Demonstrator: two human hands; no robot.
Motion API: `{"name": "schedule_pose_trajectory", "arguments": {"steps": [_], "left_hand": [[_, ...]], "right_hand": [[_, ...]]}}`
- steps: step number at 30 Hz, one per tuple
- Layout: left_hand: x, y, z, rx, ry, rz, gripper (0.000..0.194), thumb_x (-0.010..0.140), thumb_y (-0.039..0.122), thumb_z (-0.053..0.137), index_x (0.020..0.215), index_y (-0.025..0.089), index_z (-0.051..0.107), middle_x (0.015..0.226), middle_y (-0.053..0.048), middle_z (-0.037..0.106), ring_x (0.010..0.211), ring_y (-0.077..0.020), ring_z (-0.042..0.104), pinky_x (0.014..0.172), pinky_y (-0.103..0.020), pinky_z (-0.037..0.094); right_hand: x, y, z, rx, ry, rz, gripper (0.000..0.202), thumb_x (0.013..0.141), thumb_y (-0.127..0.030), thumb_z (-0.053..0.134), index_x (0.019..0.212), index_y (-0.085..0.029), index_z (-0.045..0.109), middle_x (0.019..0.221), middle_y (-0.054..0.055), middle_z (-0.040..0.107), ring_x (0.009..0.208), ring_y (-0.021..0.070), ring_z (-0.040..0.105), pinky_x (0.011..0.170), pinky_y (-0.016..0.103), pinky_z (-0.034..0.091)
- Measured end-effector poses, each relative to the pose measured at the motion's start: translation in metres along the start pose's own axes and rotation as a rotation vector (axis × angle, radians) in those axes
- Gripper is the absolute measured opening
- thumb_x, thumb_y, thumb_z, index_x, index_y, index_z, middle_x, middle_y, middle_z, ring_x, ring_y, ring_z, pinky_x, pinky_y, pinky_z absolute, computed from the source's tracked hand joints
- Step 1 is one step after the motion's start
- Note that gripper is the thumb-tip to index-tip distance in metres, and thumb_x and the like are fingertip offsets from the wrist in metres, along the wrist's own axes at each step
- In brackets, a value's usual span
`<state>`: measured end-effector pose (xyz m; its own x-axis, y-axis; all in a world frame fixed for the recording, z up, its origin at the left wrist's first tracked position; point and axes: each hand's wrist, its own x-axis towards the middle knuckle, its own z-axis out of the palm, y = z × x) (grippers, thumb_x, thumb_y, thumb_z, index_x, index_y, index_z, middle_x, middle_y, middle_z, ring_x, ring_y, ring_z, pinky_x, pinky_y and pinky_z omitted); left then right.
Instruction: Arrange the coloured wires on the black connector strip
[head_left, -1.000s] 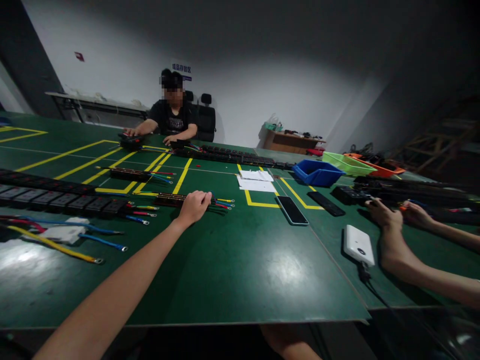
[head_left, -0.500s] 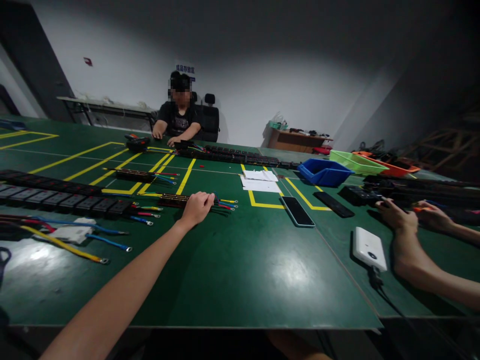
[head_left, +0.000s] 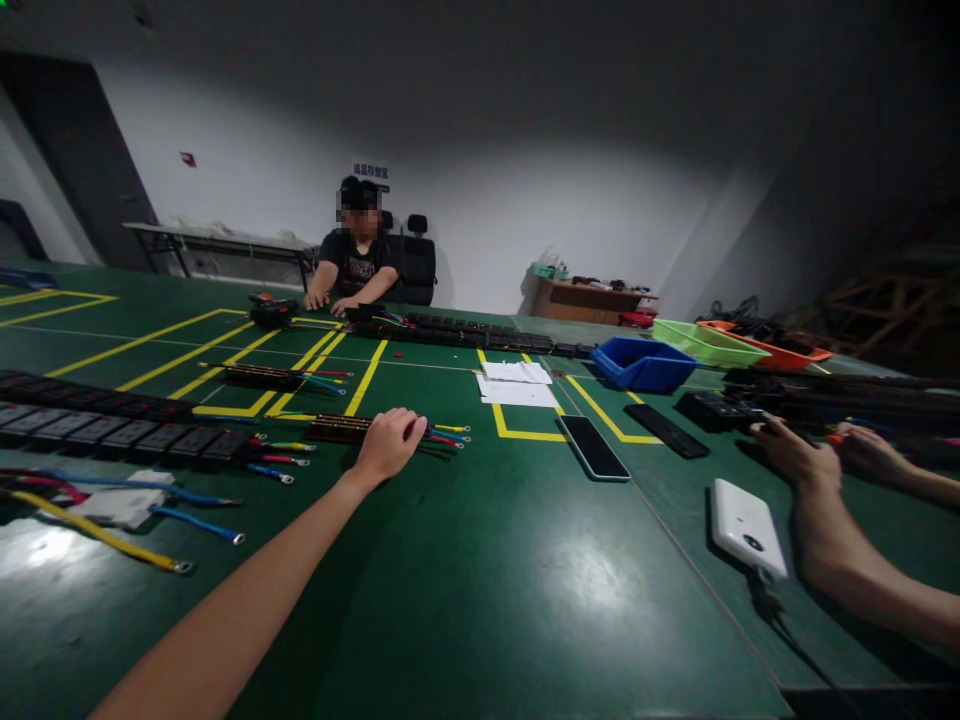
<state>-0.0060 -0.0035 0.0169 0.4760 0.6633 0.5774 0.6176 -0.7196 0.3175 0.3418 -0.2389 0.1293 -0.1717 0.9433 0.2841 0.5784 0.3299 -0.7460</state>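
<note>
My left hand (head_left: 390, 442) reaches in from the lower left, its fingers curled over the right part of a black cable bundle (head_left: 337, 428) lying on the green table. Past the hand, coloured leads (head_left: 448, 438) with ring terminals stick out to the right. Behind it lies a similar bundle (head_left: 259, 376). To the left is a row of black socket-like modules (head_left: 142, 435), with blue and yellow wires (head_left: 112, 530) and a white piece in front. My right hand is out of the picture.
Papers (head_left: 516, 384), a phone (head_left: 595, 447), a black slab (head_left: 666, 430) and a white device (head_left: 746, 528) lie to the right. Blue (head_left: 643, 365), green (head_left: 705, 342) and orange bins stand farther back. Another person's hands (head_left: 799, 455) work at the right. Someone (head_left: 356, 260) sits opposite.
The view has tilted up slightly, so the table and its items appear lower. My left hand stays curled on the same bundle. My lap, earlier visible below the table edge, has left the picture.
</note>
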Motion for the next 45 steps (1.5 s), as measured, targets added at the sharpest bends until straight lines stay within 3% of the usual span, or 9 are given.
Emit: {"name": "schedule_pose_trajectory", "arguments": {"steps": [3,6,8,10,12,15,18,25,45], "left_hand": [[0.0,0.0,0.0,0.009,-0.002,-0.005,0.04,0.103,0.04,0.037,0.074,0.021,0.059,0.076,-0.004,0.062,0.077,-0.0206,0.058,0.069,-0.033,0.039],[0.0,-0.002,0.001,0.002,-0.003,-0.011,0.039,0.103,0.04,0.037,0.076,0.021,0.059,0.078,-0.004,0.063,0.079,-0.0211,0.058,0.071,-0.034,0.04],[0.0,-0.002,0.001,0.01,0.013,-0.005,0.035,0.101,0.04,0.04,0.078,0.021,0.059,0.081,-0.005,0.064,0.082,-0.0219,0.059,0.074,-0.035,0.041],[0.0,-0.001,0.001,0.029,0.028,0.001,0.03,0.1,0.04,0.045,0.081,0.021,0.059,0.084,-0.005,0.065,0.085,-0.0229,0.059,0.077,-0.037,0.041],[0.0,0.001,0.0,0.036,0.029,0.0,0.025,0.098,0.039,0.048,0.085,0.021,0.06,0.087,-0.005,0.065,0.087,-0.0235,0.059,0.079,-0.038,0.041],[0.0,0.005,-0.003,0.012,0.016,-0.002,0.022,0.097,0.039,0.05,0.09,0.021,0.06,0.09,-0.006,0.065,0.088,-0.0238,0.059,0.079,-0.038,0.041],[0.0,0.007,-0.004,-0.008,0.013,-0.007,0.021,0.097,0.038,0.05,0.092,0.021,0.06,0.092,-0.006,0.064,0.089,-0.0237,0.059,0.08,-0.039,0.041],[-0.001,0.005,-0.003,-0.01,0.039,-0.013,0.011,0.092,0.029,0.054,0.096,0.021,0.059,0.093,-0.006,0.062,0.088,-0.0234,0.059,0.082,-0.039,0.042],[-0.002,0.009,-0.004,0.046,0.013,0.014,0.013,0.087,0.021,0.054,0.099,0.019,0.06,0.095,-0.006,0.06,0.09,-0.0234,0.058,0.083,-0.038,0.044]], "right_hand": [[0.007,-0.058,0.109,0.137,-0.676,-0.226,0.016,0.083,-0.025,0.066,0.097,-0.03,0.072,0.084,-0.005,0.069,0.072,0.0156,0.067,0.052,0.023,0.046],[0.04,-0.082,0.158,0.175,-0.775,-0.28,0.023,0.085,-0.036,0.069,0.107,-0.03,0.072,0.081,-0.006,0.069,0.067,0.0128,0.064,0.055,0.021,0.045],[0.073,-0.067,0.156,0.136,-0.651,-0.263,0.025,0.094,-0.037,0.058,0.111,-0.025,0.07,0.079,-0.003,0.068,0.063,0.0113,0.059,0.056,0.021,0.043],[0.105,-0.031,0.144,-0.057,-0.164,-0.213,0.024,0.095,-0.03,0.051,0.106,-0.019,0.069,0.076,-0.001,0.063,0.063,0.0118,0.054,0.059,0.022,0.04],[0.127,0.014,0.139,-0.245,0.193,-0.183,0.021,0.09,-0.026,0.054,0.103,-0.017,0.068,0.077,0.001,0.061,0.068,0.0144,0.054,0.064,0.025,0.04],[0.134,0.07,0.149,-0.343,0.415,-0.094,0.022,0.09,-0.023,0.049,0.102,-0.016,0.066,0.078,0.003,0.059,0.066,0.0162,0.053,0.065,0.027,0.04],[0.126,0.093,0.163,-0.423,0.34,-0.09,0.022,0.091,-0.022,0.047,0.104,-0.019,0.065,0.089,0.005,0.064,0.068,0.0164,0.056,0.066,0.028,0.041],[0.122,0.086,0.165,-0.592,0.219,-0.102,0.026,0.095,-0.021,0.046,0.114,-0.021,0.064,0.1,0.005,0.066,0.07,0.0164,0.058,0.063,0.027,0.037],[0.122,0.087,0.169,-0.71,0.145,-0.13,0.029,0.098,-0.023,0.044,0.114,-0.023,0.069,0.092,0.003,0.062,0.069,0.0137,0.056,0.06,0.025,0.033]]}}
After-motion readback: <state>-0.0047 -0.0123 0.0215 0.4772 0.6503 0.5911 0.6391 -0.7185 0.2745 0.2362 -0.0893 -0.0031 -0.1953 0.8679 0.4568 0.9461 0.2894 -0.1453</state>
